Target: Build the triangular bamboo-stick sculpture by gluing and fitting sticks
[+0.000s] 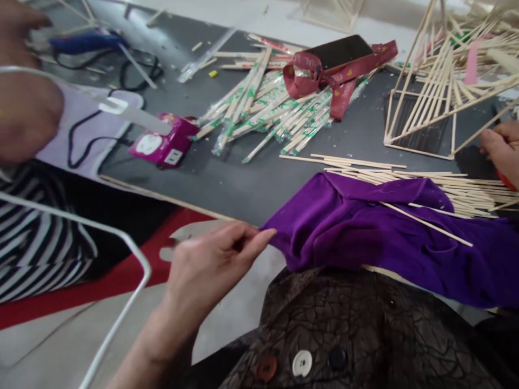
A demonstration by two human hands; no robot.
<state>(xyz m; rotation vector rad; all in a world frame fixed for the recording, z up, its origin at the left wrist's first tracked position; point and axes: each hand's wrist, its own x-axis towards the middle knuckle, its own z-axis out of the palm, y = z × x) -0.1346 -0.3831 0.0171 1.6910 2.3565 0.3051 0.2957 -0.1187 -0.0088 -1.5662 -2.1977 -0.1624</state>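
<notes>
My left hand (219,254) pinches the near left corner of a purple cloth (348,232) between thumb and fingers at the table's front edge. The cloth lies bunched along that edge, in front of my dark jacket. Thin wooden sticks (466,189) lie in a loose pile behind the cloth, and a few rest on it. At the right edge, my right hand (503,146) is partly cut off by the frame, its fingers curled round a red-handled tool (506,179). A frame of joined sticks (421,151) stands just left of that hand.
Wrapped chopsticks (259,108) cover the middle of the table, with a phone (344,51) and red strap (343,97) on top. A magenta box (170,141) and blue glue gun (89,40) lie left. A person's arm (24,102) and a white metal rail (121,308) occupy the left side.
</notes>
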